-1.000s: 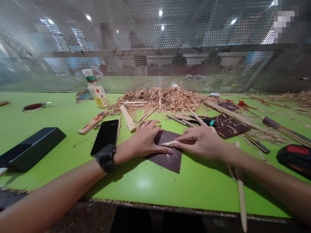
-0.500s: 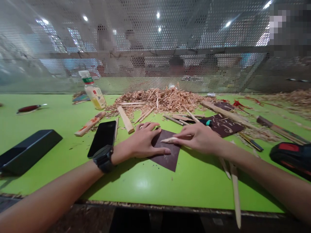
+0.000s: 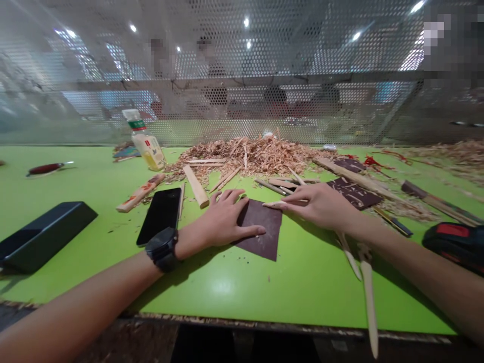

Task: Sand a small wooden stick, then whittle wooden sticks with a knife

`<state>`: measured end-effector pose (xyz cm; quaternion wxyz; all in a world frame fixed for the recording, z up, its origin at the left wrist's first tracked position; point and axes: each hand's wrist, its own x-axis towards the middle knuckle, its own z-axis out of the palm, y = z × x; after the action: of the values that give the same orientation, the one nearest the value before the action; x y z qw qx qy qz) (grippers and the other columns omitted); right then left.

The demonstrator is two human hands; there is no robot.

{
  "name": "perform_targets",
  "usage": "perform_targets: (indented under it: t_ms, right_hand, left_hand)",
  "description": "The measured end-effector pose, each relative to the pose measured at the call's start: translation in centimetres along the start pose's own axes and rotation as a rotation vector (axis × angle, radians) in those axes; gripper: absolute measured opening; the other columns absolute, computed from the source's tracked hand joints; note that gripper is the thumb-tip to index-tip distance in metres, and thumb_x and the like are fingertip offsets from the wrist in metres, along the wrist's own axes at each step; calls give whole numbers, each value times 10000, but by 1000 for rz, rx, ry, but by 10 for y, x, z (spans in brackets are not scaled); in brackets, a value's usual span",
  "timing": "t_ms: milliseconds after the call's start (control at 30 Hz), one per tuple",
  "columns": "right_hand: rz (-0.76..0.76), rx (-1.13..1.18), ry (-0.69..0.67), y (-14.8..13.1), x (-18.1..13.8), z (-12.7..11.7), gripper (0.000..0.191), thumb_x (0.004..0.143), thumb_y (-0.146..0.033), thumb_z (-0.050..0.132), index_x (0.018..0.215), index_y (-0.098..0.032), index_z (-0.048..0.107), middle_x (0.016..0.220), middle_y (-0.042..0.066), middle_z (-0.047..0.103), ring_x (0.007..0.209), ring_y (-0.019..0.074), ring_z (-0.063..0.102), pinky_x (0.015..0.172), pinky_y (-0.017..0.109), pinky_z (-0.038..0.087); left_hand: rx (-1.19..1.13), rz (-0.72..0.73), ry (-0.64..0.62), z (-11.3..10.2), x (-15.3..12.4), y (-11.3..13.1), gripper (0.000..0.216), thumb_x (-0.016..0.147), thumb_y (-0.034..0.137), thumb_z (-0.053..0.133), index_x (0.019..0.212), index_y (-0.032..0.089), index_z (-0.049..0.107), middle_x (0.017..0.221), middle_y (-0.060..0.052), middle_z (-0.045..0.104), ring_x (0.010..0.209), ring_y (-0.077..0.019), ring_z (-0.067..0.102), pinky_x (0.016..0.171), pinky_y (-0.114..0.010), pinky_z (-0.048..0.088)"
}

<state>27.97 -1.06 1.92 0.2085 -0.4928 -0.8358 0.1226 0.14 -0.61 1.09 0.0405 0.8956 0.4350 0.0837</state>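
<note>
My left hand (image 3: 221, 222) lies flat with fingers spread on the left edge of a dark brown sandpaper sheet (image 3: 260, 229) on the green table (image 3: 234, 287). A black watch (image 3: 162, 248) is on that wrist. My right hand (image 3: 321, 205) pinches a thin pale wooden stick (image 3: 282, 203), its tip at the sheet's upper right corner. A black phone (image 3: 161, 214) lies just left of my left hand.
A heap of wood shavings (image 3: 249, 154) sits behind, with wooden sticks (image 3: 196, 185), a bottle (image 3: 143, 141) and more sandpaper (image 3: 353, 194). Carved sticks (image 3: 368, 297) lie under my right forearm. A black box (image 3: 43, 234) lies left, a red-black case (image 3: 456, 244) right. A perforated screen (image 3: 242, 70) closes the back.
My right hand has slid the stick up and to the right across the sandpaper, from its middle to its upper right corner. My left hand stays pressing the sheet.
</note>
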Motion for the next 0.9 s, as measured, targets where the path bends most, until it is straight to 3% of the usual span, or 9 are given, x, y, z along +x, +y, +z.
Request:
perform_targets:
  t_ms: [100,233,433,633,800,900]
  right_hand:
    - [-37,-21,16,-1,0,1,347,1022,-540,644,1136,-302,869,979,58,852,765,211,711,636,319,503]
    - [-150,22,-42,-10,-3,6,286,1036,-506,636,1157,-370,857,949,19,848,773,190,708,646,302,485]
    - [18,-19,-3,-3,0,-1,386,1009,-599,639,1126,-316,874,964,51,852,719,204,705,570,304,464]
    - [-141,79,-52,-12,-4,9,289,1018,-531,657,1120,-364,870,951,24,847,796,197,723,677,307,511]
    - [31,43,0,2,1,1,401,990,-614,660,1117,-302,878,978,55,854,764,219,728,613,317,508]
    - [-11,27,12,-4,0,3,378,1010,-565,655,1126,-283,877,994,66,854,778,220,731,661,328,522]
  left_hand:
    - [-19,8,-24,1,0,0,839,927,852,499,1514,259,584,1583,-183,513,1445,-447,461,1186,-661,324]
    - [2,71,-3,-1,-1,-1,710,961,815,490,1361,269,702,1563,-161,535,1430,-433,477,1173,-651,333]
    - [10,45,7,-2,-1,0,900,883,907,489,1388,185,673,1549,-206,552,1466,-440,447,1241,-680,235]
    - [7,30,-1,-2,-1,1,828,856,892,569,1294,203,706,1547,-182,550,1442,-440,467,1220,-670,285]
    - [-44,23,-53,-3,1,3,913,888,861,566,1554,236,539,1606,-184,494,1479,-440,427,1214,-645,295]
    - [-57,41,-87,-5,0,3,840,922,806,587,1558,258,550,1636,-171,469,1499,-434,407,1214,-638,293]
